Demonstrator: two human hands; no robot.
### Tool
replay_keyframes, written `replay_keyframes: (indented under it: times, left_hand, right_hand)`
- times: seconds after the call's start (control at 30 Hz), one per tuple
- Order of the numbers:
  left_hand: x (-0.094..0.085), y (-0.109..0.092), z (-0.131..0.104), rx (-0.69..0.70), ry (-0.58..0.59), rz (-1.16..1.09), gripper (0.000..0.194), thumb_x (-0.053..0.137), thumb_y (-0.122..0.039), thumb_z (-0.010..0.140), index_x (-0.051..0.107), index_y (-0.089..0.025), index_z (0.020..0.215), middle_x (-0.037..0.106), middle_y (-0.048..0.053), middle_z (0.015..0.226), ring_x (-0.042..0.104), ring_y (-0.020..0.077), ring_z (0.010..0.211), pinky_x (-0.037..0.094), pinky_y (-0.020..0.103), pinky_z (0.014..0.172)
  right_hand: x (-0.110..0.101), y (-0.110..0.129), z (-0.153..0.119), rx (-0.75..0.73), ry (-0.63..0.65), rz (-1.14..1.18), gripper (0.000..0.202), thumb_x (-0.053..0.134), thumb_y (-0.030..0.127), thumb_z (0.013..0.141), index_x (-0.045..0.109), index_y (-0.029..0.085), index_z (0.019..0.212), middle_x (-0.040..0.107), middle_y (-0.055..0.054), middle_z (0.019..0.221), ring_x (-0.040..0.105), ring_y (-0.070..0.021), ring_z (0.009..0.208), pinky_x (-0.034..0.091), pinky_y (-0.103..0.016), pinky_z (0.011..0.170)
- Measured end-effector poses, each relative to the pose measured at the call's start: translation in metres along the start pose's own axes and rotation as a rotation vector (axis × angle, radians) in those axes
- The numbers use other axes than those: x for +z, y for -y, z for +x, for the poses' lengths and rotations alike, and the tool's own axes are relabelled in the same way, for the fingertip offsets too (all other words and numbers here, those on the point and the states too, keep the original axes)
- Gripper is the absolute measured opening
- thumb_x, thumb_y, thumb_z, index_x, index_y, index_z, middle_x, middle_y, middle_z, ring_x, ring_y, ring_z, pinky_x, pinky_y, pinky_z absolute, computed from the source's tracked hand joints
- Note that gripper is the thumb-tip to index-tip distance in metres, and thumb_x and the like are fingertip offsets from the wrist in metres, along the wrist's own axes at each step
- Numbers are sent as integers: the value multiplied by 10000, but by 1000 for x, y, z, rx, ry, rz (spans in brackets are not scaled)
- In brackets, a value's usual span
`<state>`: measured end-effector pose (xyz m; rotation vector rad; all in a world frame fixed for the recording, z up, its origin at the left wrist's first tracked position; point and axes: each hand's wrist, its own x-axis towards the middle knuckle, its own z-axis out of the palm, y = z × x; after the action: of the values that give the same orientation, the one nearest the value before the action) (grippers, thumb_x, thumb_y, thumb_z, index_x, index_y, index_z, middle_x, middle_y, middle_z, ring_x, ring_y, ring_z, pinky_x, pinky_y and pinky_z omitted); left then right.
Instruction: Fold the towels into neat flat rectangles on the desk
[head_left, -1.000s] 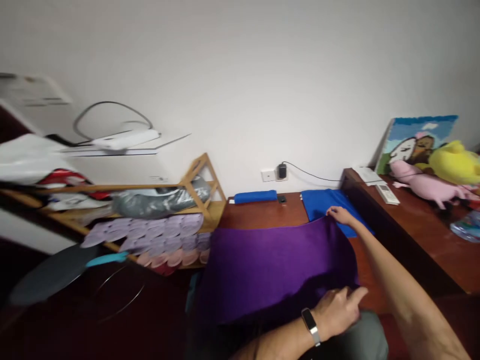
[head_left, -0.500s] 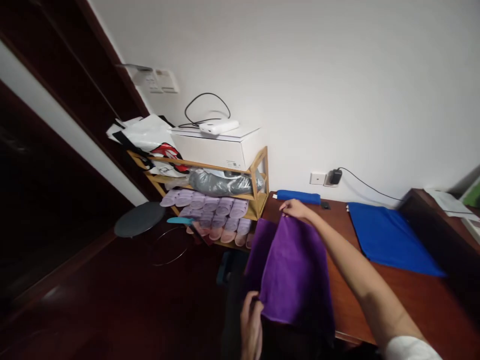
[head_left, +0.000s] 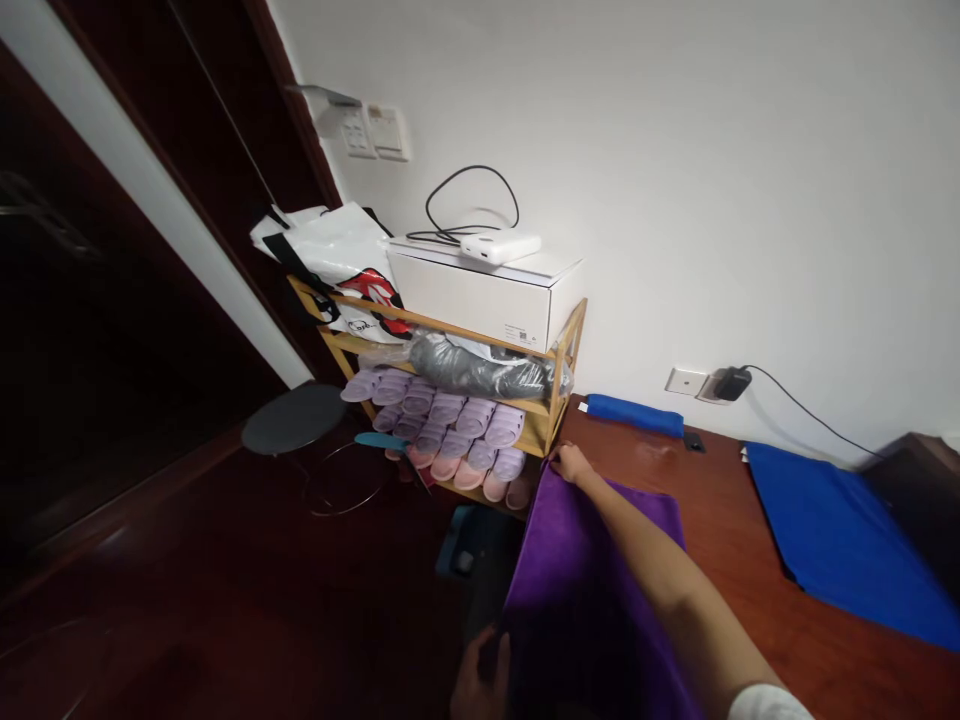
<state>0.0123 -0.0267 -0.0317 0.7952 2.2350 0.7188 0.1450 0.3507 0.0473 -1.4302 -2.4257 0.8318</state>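
A purple cloth (head_left: 559, 540), like a towel, lies along the left edge of the reddish-brown table (head_left: 720, 510). At its far left corner, my right hand (head_left: 570, 464) is closed in a pinch on the fabric, the forearm reaching across the cloth. My left hand (head_left: 481, 675) is closed at the near part of the cloth's left edge, low in the view; its fingertips are partly in shadow. Part of the purple cloth shows beyond my right forearm, and its near end is dark.
A rolled blue cloth (head_left: 636, 414) lies by the wall, with a flat blue cloth (head_left: 847, 540) to the right. A wooden rack (head_left: 559, 400) holds several slippers (head_left: 446, 408) and a white box (head_left: 472, 290). A round stool (head_left: 294, 418) stands left.
My right hand has carried the cloth's far edge leftward, so the upper layer now lies over the left side. My left hand stays near the front edge. The view has turned slightly left.
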Motion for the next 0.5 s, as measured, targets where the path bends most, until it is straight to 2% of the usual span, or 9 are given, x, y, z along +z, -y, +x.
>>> replay_keyframes:
  times: [0.1,0.2,0.3,0.4,0.5]
  left_hand:
    - [-3,-4,0,-41,8,-117,546,474,-794,830,738,-420,1127,888,2,1130,812,391,1198,665,515,1034]
    - [-5,-6,1,-37,-2,-125,508,479,-788,828,730,-432,1089,891,-28,1108,819,372,1187,661,495,1035]
    - [-6,-8,2,1,-35,-102,435,472,-753,824,727,-453,1008,891,-62,1102,821,357,1183,659,480,1028]
    - [-7,-9,2,58,-54,-68,406,450,-726,838,733,-464,961,890,-83,1095,820,337,1184,656,452,1030]
    - [-6,-10,2,90,-91,-84,371,476,-695,851,749,-458,935,891,-76,1059,835,336,1133,669,442,991]
  right_hand:
    - [0,-8,3,57,-1,18,160,759,96,846,822,222,923,834,-106,1084,759,-276,1148,533,-320,1062]
    - [-1,-11,-1,81,-15,67,173,777,91,808,798,243,887,842,-66,986,786,-258,1047,564,-304,978]
    - [-7,-11,-9,83,-58,147,149,765,112,800,768,246,865,841,-42,972,784,-228,1006,578,-291,943]
    - [-20,-11,-17,86,-102,240,91,735,150,807,744,233,842,831,-37,924,774,-210,919,595,-297,887]
    - [-43,-11,-27,61,-116,328,51,738,178,780,725,227,785,801,-14,823,753,-197,850,595,-293,840]
